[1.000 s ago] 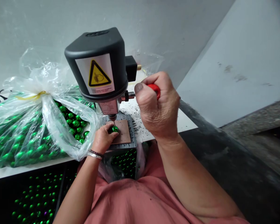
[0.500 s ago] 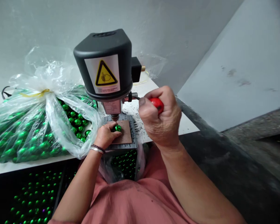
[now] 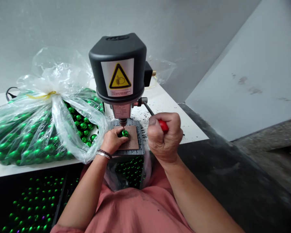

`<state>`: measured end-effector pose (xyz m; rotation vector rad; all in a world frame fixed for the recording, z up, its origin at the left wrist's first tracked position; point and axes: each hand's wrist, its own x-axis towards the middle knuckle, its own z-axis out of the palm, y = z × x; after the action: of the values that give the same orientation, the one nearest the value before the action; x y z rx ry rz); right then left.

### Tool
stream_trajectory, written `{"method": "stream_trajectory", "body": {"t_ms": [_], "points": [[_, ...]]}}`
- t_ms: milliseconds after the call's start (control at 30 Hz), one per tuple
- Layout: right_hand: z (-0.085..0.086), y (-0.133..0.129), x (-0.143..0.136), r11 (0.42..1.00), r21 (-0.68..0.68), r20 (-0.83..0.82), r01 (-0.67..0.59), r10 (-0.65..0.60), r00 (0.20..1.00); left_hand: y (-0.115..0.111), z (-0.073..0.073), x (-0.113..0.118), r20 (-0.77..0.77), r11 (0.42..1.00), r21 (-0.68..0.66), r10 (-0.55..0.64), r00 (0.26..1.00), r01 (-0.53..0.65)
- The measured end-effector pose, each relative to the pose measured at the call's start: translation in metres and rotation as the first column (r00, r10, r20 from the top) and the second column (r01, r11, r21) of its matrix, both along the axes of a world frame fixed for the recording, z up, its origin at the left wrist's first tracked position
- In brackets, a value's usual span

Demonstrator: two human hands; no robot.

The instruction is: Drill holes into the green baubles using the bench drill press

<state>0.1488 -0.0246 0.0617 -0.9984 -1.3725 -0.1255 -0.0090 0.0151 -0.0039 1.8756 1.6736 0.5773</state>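
A black drill press (image 3: 118,68) with a yellow warning sign stands on the white table. Under its bit, a shiny green ball (image 3: 124,133) rests on a brown board (image 3: 134,139), pinched between the thumb and fingers of my left hand (image 3: 113,139). The bit's tip meets the top of the ball; whether it has gone in is too small to tell. My right hand (image 3: 165,136) is wrapped round the red knob (image 3: 163,126) of the press's lever (image 3: 149,108), to the right of the machine.
A clear plastic bag (image 3: 65,119) full of green balls, tied with yellow string, lies open on the left. Dark shavings dot the white table (image 3: 189,129). More green balls (image 3: 36,197) show below the table edge. Walls stand behind and to the right.
My right hand has pulled the red knob downward, and the lever now slopes down toward me. My left hand still holds the ball on the board. The view has shifted slightly.
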Motion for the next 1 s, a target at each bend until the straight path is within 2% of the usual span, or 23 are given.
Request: {"method": "stream_trajectory", "body": {"t_ms": [133, 300, 367, 433, 533, 633, 667, 733, 800, 833, 900, 967, 1000], "points": [[-0.01, 0.001, -0.003, 1.0, -0.009, -0.068, -0.026, 0.026, 0.997, 0.0, -0.002, 0.0, -0.008, 1.0, 0.029, 0.009, 1.0, -0.008], [-0.03, 0.002, -0.004, 0.992, -0.029, -0.111, -0.119, 0.116, 0.987, -0.001, -0.003, -0.001, -0.014, 0.999, 0.044, 0.018, 1.0, -0.017], [-0.03, 0.002, -0.005, 0.991, -0.02, -0.113, -0.133, 0.13, 0.985, -0.001, -0.004, -0.001, -0.022, 0.999, 0.044, 0.013, 1.0, -0.012], [-0.018, 0.004, -0.004, 0.995, -0.004, -0.111, -0.101, 0.1, 0.989, -0.001, -0.004, 0.0, -0.026, 0.999, 0.05, 0.007, 1.0, -0.005], [0.016, 0.01, -0.003, 1.0, -0.001, -0.071, 0.012, -0.012, 0.997, -0.004, -0.002, 0.0, -0.028, 0.997, 0.077, 0.018, 0.999, -0.016], [0.047, 0.016, -0.003, 0.994, -0.09, -0.088, 0.064, -0.072, 0.994, -0.016, 0.005, -0.004, -0.034, 0.992, 0.115, 0.064, 0.997, -0.06], [0.053, 0.018, -0.003, 0.991, -0.118, -0.102, 0.059, -0.071, 0.992, -0.022, 0.009, -0.007, -0.038, 0.995, 0.096, 0.045, 0.998, -0.041], [0.057, 0.02, -0.004, 0.987, -0.16, -0.133, 0.03, -0.051, 0.99, -0.035, 0.018, -0.016, -0.034, 0.997, -0.012, -0.072, 0.997, 0.072], [0.055, 0.02, -0.004, 0.983, -0.183, -0.167, -0.002, -0.029, 0.986, -0.047, 0.028, -0.025, 0.01, 0.973, -0.121, -0.196, 0.981, 0.196], [0.053, 0.02, -0.004, 0.982, -0.189, -0.184, -0.014, -0.021, 0.983, -0.052, 0.033, -0.03, 0.04, 0.967, -0.133, -0.214, 0.976, 0.217], [0.05, 0.021, -0.005, 0.981, -0.194, -0.207, -0.025, -0.016, 0.978, -0.054, 0.042, -0.039, 0.105, 0.988, -0.065, -0.13, 0.986, 0.137], [0.048, 0.021, -0.004, 0.98, -0.196, -0.219, -0.033, -0.011, 0.976, -0.048, 0.046, -0.05, 0.165, 0.995, 0.078, 0.047, 0.985, -0.06], [0.048, 0.022, -0.004, 0.98, -0.196, -0.223, -0.038, -0.007, 0.975, -0.041, 0.047, -0.056, 0.17, 0.972, 0.152, 0.153, 0.974, -0.179]]}}
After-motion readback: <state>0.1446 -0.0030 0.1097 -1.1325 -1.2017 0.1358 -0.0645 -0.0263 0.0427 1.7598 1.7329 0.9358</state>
